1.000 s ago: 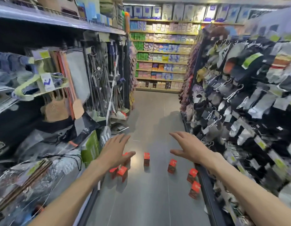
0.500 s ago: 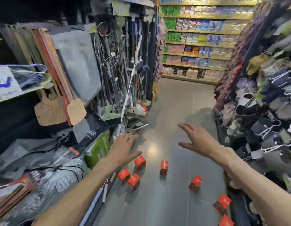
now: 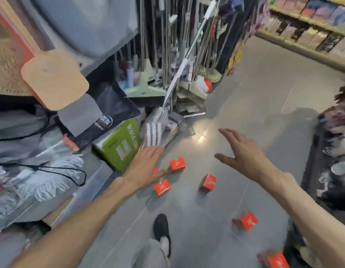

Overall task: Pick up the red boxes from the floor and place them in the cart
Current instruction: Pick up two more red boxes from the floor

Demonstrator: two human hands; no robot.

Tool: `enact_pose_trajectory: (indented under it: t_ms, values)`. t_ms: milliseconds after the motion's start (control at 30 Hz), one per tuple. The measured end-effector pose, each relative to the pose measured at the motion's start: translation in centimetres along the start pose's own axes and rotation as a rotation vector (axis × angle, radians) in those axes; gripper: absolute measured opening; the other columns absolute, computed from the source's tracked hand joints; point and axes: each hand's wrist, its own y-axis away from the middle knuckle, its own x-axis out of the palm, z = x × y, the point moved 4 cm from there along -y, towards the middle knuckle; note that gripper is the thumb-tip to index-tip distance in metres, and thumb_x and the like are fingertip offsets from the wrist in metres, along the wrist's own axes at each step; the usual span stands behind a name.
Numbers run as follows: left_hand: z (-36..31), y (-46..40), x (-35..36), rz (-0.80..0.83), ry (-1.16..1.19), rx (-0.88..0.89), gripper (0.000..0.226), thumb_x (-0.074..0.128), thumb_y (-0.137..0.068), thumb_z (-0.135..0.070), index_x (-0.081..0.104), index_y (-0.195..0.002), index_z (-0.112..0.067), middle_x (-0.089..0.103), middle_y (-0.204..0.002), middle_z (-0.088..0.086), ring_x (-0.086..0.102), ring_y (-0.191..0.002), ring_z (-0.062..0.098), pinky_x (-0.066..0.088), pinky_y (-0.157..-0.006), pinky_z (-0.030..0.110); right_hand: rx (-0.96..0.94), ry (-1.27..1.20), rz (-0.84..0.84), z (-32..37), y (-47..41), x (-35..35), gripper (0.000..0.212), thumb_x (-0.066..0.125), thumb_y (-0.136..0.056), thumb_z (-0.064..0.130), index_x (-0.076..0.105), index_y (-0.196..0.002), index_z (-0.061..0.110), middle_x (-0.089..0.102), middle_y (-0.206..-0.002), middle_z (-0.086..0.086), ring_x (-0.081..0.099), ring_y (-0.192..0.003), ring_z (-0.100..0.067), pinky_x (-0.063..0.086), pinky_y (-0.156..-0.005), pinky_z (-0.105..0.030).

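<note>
On the aisle floor [image 3: 264, 105], red boxes lay scattered: one [image 3: 177, 163] just past the left hand [image 3: 146, 167], one [image 3: 162, 187] right beside its thumb side, one [image 3: 208, 182] between the two forearms, one [image 3: 247, 221] nearer the person under the right forearm, one [image 3: 277, 260] at the bottom edge, blurred. A red sliver [image 3: 155, 171] showed at the left hand's edge, probably another box, mostly hidden. Left hand was stretched out low over the boxes, fingers [image 3: 154, 151] straight and released, holding nothing; couldn't tell if it touched any box. Right hand [image 3: 243, 153] hovered above the floor, fingers spread and released, thumb out, nothing in it, well apart from the boxes. A dark shoe [image 3: 161, 227] stood on the floor between the arms. Left side: green carton [image 3: 121, 144] on the floor just beside the left hand, mops [image 3: 167, 45] hanging behind, a tan flat paddle [image 3: 55, 78] further left. Shelf of packaged goods [image 3: 311, 29] ran along the far end. No cart in view.
</note>
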Motion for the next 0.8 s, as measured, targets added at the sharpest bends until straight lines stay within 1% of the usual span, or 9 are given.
enact_pose_trajectory:
  t_ms: [100, 300, 433, 500, 600, 667, 700, 767, 800]
  values:
    - [3.8, -3.6, 6.3, 0.033, 0.050, -0.066, 0.089, 0.058, -0.080, -0.064, 0.035, -0.150, -0.014, 0.041, -0.151, 0.007, 0.036, -0.139, 0.028, 0.028, -0.114, 0.040, -0.047, -0.032, 0.080, -2.4, -5.1, 5.8, 0.081, 0.072, -0.088, 0.048, 0.037, -0.154, 0.016, 0.046, -0.153, -0.010, 0.046, -0.137, -0.035, 0.041, -0.108, -0.047]
    - [9.7, -7.6, 21.3, 0.144, 0.151, -0.263, 0.093, 0.042, -0.075, -0.075, 0.043, -0.144, -0.012, 0.051, -0.140, 0.011, 0.045, -0.130, 0.033, 0.036, -0.109, 0.046, -0.050, -0.120, 0.217, -7.3, -13.0, 17.5, 0.083, 0.068, -0.089, 0.051, 0.030, -0.157, 0.023, 0.040, -0.157, -0.003, 0.038, -0.141, -0.027, 0.036, -0.113, -0.045]
    - [13.7, -9.4, 32.5, 0.187, 0.168, -0.338, 0.082, 0.070, -0.078, -0.057, 0.043, -0.142, -0.013, 0.051, -0.140, 0.013, 0.047, -0.128, 0.034, 0.040, -0.104, 0.045, -0.095, -0.169, 0.303, -9.2, -16.8, 27.0, 0.081, 0.071, -0.089, 0.044, 0.032, -0.156, 0.020, 0.039, -0.157, -0.003, 0.035, -0.141, -0.022, 0.031, -0.113, -0.037]
    - [15.5, -9.8, 38.1, 0.223, 0.189, -0.386, 0.088, 0.075, -0.076, -0.053, 0.036, -0.147, -0.017, 0.047, -0.142, 0.009, 0.045, -0.129, 0.032, 0.039, -0.104, 0.044, -0.106, -0.184, 0.361, -10.1, -17.9, 32.6, 0.082, 0.070, -0.089, 0.044, 0.031, -0.157, 0.020, 0.039, -0.157, -0.004, 0.035, -0.142, -0.022, 0.029, -0.112, -0.032]
    - [17.8, -9.7, 46.3, 0.240, 0.205, -0.449, 0.095, 0.079, -0.074, -0.049, 0.032, -0.149, -0.016, 0.041, -0.148, 0.009, 0.040, -0.133, 0.030, 0.033, -0.108, 0.042, -0.116, -0.228, 0.441, -11.6, -18.5, 41.6, 0.083, 0.065, -0.087, 0.051, 0.030, -0.157, 0.021, 0.041, -0.155, -0.003, 0.037, -0.141, -0.021, 0.032, -0.112, -0.034]
    - [19.2, -9.9, 51.5, 0.247, 0.185, -0.463, 0.101, 0.078, -0.076, -0.049, 0.024, -0.153, -0.013, 0.031, -0.156, 0.008, 0.030, -0.141, 0.029, 0.024, -0.114, 0.040, -0.121, -0.263, 0.463, -12.3, -18.9, 47.0, 0.084, 0.062, -0.084, 0.055, 0.030, -0.156, 0.025, 0.041, -0.155, -0.001, 0.042, -0.135, -0.018, 0.035, -0.111, -0.036]
    - [19.7, -10.0, 53.9, 0.264, 0.167, -0.472, 0.105, 0.078, -0.076, -0.050, 0.018, -0.154, -0.012, 0.026, -0.159, 0.008, 0.025, -0.144, 0.028, 0.020, -0.116, 0.040, -0.119, -0.279, 0.472, -12.7, -19.0, 49.5, 0.084, 0.062, -0.084, 0.056, 0.031, -0.156, 0.027, 0.041, -0.155, 0.001, 0.049, -0.126, -0.017, 0.038, -0.110, -0.037]
    - [20.6, -9.9, 58.7, 0.316, 0.132, -0.519, 0.114, 0.075, -0.077, -0.055, 0.008, -0.156, -0.009, 0.017, -0.162, 0.009, 0.017, -0.148, 0.029, 0.016, -0.120, 0.041, -0.111, -0.307, 0.480, -13.5, -19.0, 53.9, 0.081, 0.063, -0.083, 0.055, 0.031, -0.154, 0.032, 0.040, -0.153, 0.005, 0.063, -0.096, -0.017, 0.046, -0.105, -0.040]
    - [20.9, -10.0, 60.9, 0.346, 0.116, -0.539, 0.117, 0.074, -0.076, -0.057, 0.004, -0.156, -0.009, 0.014, -0.163, 0.009, 0.013, -0.149, 0.029, 0.014, -0.120, 0.043, -0.111, -0.315, 0.485, -13.9, -18.8, 55.9, 0.080, 0.064, -0.084, 0.055, 0.030, -0.153, 0.036, 0.039, -0.152, 0.009, 0.067, -0.087, -0.015, 0.049, -0.101, -0.043]
